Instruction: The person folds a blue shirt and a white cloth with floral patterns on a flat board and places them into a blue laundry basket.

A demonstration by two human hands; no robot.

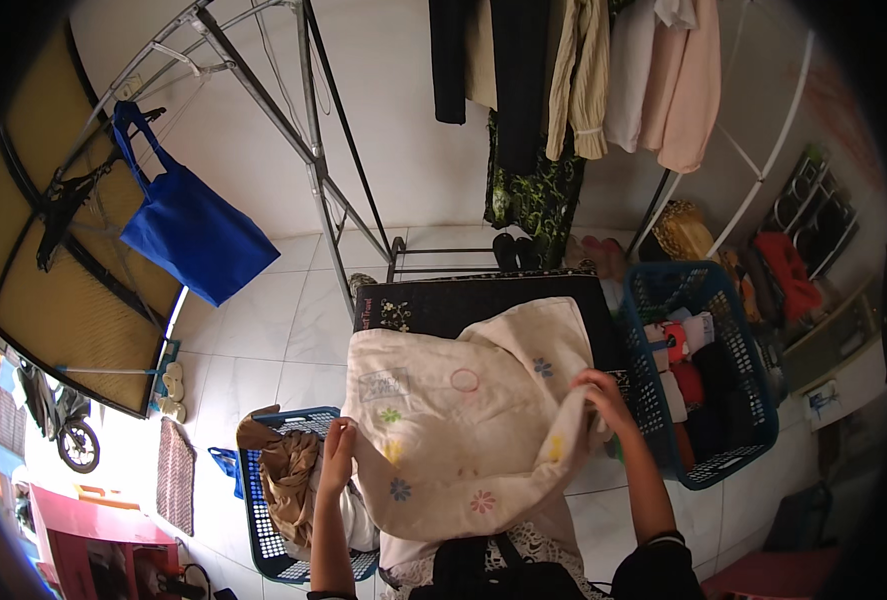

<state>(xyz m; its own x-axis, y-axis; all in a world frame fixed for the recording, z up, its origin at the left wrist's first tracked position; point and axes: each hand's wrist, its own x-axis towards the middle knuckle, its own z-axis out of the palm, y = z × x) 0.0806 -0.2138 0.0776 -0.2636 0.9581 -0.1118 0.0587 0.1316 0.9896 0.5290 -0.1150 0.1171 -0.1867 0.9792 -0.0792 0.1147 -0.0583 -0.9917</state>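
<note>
A cream cloth point(443, 442) printed with small coloured flowers is spread before me, partly over a black covered surface point(473, 300) and partly over my lap. My left hand point(338, 446) pinches its left edge. On the other side my right hand point(601, 397) grips a bunched, folded edge. The cloth's upper right corner is turned askew over the black cover. Its near edge sags in a curve towards my body.
On my left a blue plastic basket point(342, 562) holds crumpled brown and white laundry. To the right, another blue basket point(762, 442) contains folded clothes. A blue tote bag point(199, 225) hangs from a metal rack point(312, 146). Garments point(522, 82) hang at the back above black sandals point(514, 251).
</note>
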